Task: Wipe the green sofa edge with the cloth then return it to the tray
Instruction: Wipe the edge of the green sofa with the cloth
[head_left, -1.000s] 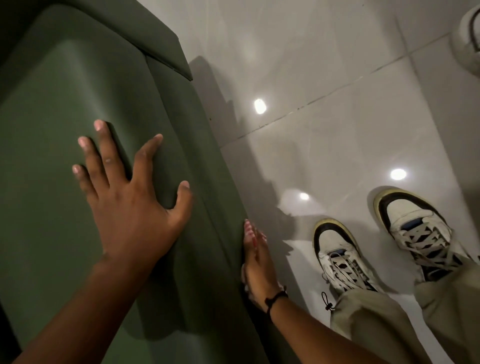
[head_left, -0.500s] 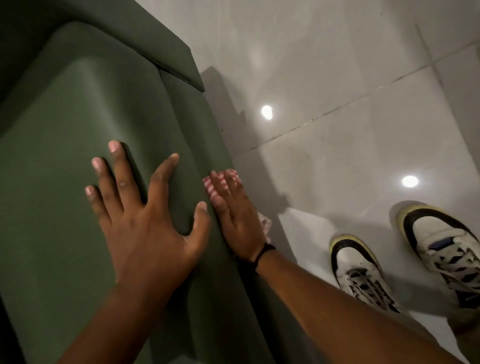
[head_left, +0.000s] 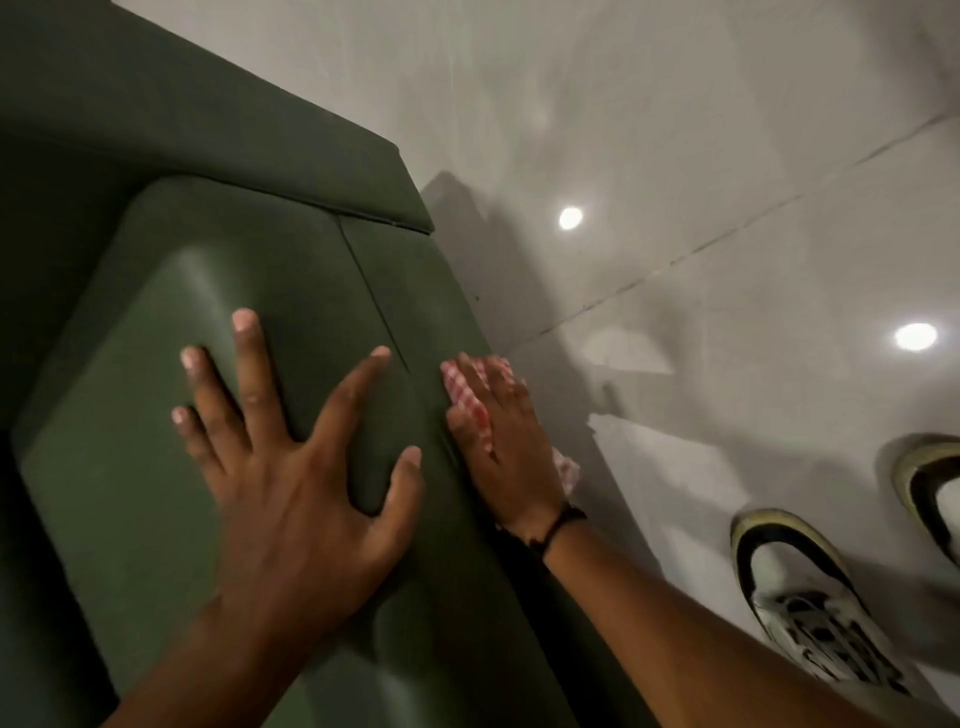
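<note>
The green sofa (head_left: 218, 249) fills the left half of the head view, its front edge running diagonally down the middle. My left hand (head_left: 291, 467) lies flat on the seat cushion with fingers spread, holding nothing. My right hand (head_left: 509, 441) presses a red-and-white checked cloth (head_left: 470, 400) flat against the sofa's front edge, fingers pointing away from me. Most of the cloth is hidden under the palm; a corner shows at the wrist. No tray is in view.
A glossy grey tiled floor (head_left: 701, 208) lies to the right of the sofa, with ceiling lights reflected in it. My two white and black shoes (head_left: 800, 597) stand on it at the lower right. The sofa armrest (head_left: 260, 156) crosses at the top left.
My right hand has slid with the cloth along the sofa's front edge, away from me, coming level with the left hand. The view has tilted away from my feet. The left hand stays flat on the cushion.
</note>
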